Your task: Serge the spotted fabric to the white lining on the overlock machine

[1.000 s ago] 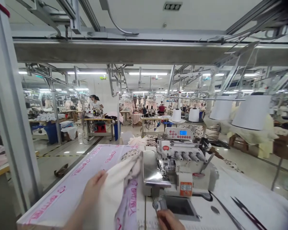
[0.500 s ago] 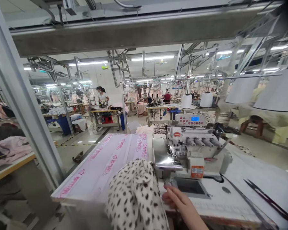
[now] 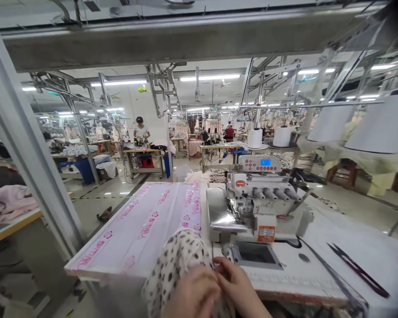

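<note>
A white cloth with black spots [image 3: 177, 258] hangs in folds at the table's front edge, left of the sewing machine. My left hand [image 3: 194, 291], smeared by motion, is closed on this cloth with its fingers curled. Beside it, my right hand [image 3: 237, 285] has bent fingers pinching the cloth's right edge, and the two hands meet. The overlock sewing machine [image 3: 252, 198] stands just beyond, with a lit blue display on top. What lies between the fingertips is partly hidden.
Dark scissors [image 3: 358, 269] lie on the white tabletop at right. A board covered in pink-printed plastic [image 3: 152, 221] extends left of the machine. Thread cones [image 3: 255, 138] stand behind it. A metal post [image 3: 29, 132] rises at left. Another person [image 3: 141, 130] works at a far table.
My left hand has come into view over the spotted cloth. My right hand has moved slightly down and curled its fingers at the cloth. The cloth has sunk lower.
</note>
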A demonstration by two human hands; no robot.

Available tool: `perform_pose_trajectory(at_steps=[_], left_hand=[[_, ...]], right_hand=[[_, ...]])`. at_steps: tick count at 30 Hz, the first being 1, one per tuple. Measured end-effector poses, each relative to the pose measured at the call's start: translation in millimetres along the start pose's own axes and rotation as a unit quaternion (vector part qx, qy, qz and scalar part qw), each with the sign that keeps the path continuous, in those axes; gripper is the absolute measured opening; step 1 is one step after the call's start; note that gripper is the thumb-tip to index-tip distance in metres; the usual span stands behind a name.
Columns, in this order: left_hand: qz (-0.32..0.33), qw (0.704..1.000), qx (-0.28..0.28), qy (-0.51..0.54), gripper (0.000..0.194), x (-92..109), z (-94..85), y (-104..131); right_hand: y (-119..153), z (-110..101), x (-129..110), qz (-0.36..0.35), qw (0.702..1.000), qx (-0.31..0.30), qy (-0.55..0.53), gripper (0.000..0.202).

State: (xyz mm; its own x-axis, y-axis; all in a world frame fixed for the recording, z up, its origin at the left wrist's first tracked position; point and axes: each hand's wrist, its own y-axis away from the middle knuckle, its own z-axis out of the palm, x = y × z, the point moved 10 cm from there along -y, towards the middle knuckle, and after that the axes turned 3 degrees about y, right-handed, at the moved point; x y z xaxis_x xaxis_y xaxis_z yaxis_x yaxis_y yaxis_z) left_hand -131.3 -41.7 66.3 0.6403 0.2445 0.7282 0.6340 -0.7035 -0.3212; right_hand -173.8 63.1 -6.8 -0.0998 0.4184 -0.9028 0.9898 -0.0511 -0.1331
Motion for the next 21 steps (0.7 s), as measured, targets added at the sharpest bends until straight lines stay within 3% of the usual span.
perform_pose_trajectory(at_steps=[4,10,13,16,19,21], left_hand=[[-0.012,0.975,0.157,-0.155,0.023,-14,-53.3,-1],[-0.041,0.926,0.287,-0.241,0.034,-36,-76.3,40],[-0.076,0.918,0.314,-0.230,0.041,-53,-78.6,58],[-0.085,0.934,0.285,-0.198,0.035,-73,-66.4,64],[-0.113,0.931,0.300,-0.175,0.034,-92,-62.0,69],[-0.178,0.919,0.325,-0.133,0.035,-109,-64.7,77]], right_hand=[[5,-9,-1,-0.006,0.999,0.033,0.001,0.028],[7,-9,12,0.048,0.991,0.013,-0.128,0.029],[4,-2,10,0.077,0.986,-0.026,-0.149,0.035],[-1,7,10,0.100,0.983,-0.052,-0.146,0.046],[-13,13,11,0.073,0.990,-0.045,-0.117,0.054],[-21,21,5,0.032,0.990,-0.055,-0.123,0.049]])
